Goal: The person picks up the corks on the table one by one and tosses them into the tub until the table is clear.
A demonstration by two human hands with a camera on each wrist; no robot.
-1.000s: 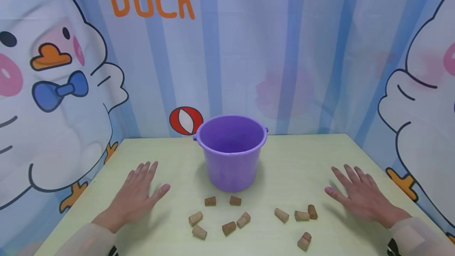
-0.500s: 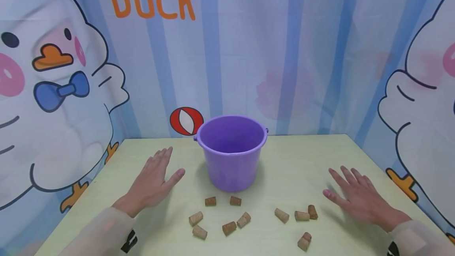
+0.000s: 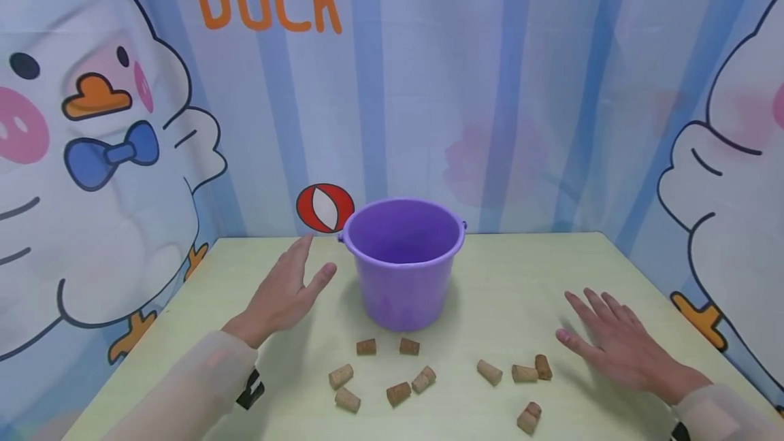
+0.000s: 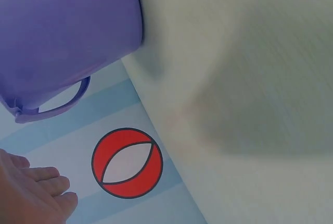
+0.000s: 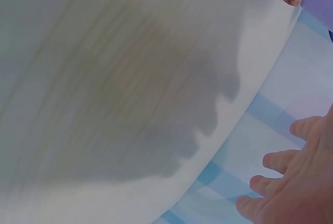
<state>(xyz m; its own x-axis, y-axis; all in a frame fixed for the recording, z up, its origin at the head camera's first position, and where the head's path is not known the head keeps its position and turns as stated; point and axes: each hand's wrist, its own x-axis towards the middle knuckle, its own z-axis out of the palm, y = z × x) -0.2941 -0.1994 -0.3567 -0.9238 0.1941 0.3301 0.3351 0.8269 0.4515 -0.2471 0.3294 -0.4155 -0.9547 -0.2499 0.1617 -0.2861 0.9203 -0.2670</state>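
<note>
A purple bucket (image 3: 404,291) stands upright at the back middle of the table, with no cork visible inside it; in the left wrist view its handle (image 4: 62,107) hangs at the far side. My left hand (image 3: 282,298) hovers just left of the bucket, fingers extended and thumb apart, touching nothing. Over the right side of the table hangs my right hand (image 3: 621,346), fingers spread and holding nothing. Several corks lie before the bucket, among them a dark cork (image 3: 399,393) and a pale cork (image 3: 341,376). Nearest the right hand is an upright-leaning cork (image 3: 543,367).
The pale yellow table (image 3: 520,278) ends at a striped blue curtain (image 3: 416,87) printed with ducks and a red ball (image 3: 325,207). A further group of corks, including a pale cork (image 3: 489,372), lies right of centre.
My left hand has moved forward and right, closer to the bucket, and turned more onto its edge. The right hand has barely shifted. Bucket and corks stay in place on the table.
</note>
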